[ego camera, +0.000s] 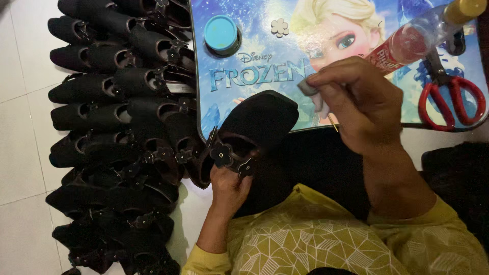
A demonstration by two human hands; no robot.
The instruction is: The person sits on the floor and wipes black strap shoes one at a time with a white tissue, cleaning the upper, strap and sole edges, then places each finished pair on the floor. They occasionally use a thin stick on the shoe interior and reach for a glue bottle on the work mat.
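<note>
Down on the pale tiled floor [20,153], a person in a yellow patterned top sits behind a low lap table with a glossy blue cartoon-printed top [265,76]. Their left hand [229,186] is closed around the heel end of a black closed-toe sandal with flower-shaped strap ornaments [249,135], holding it tilted with its toe resting on the table's near edge. The right hand [359,104] hovers above the toe, fingers pinched tight on a small grey scrap [307,87] and what looks like a thin yellowish stick [332,122]; I cannot tell exactly what either is.

Several risks stand out from where I stand. The sandal is propped only at the table edge, so a loosened left grip could let it slide off into the lap. A clear plastic bottle with a red label and yellow cap [423,35] lies on its side near the right wrist, beside red-handled scissors [451,99]; a careless elbow could roll it off the table or knock it into the blades. A small round turquoise-lidded tub [221,33] sits farther back, and a loose pale flower ornament [279,26] near it could easily be swept away. To the left, a big heap of matching black sandals [117,127] crowds against the table, and a nudge might topple it.
</note>
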